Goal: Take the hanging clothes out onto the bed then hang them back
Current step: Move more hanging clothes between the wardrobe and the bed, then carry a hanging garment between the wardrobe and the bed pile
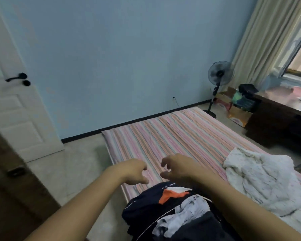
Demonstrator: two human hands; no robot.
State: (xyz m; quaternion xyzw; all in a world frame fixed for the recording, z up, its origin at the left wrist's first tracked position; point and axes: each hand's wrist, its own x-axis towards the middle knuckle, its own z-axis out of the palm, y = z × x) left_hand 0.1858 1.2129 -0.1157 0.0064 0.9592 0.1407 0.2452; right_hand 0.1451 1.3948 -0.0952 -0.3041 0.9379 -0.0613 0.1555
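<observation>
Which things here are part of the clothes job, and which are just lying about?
Job: dark clothes pile on the striped bed; left hand and right hand, both empty above it.

Lying about: white blanket, standing fan, cardboard boxes, wooden desk, door.

clothes (pixel 172 213): dark pile, orange and white bits, heaped at near edge | bed (pixel 163 136): pink-striped sheet, flat
</observation>
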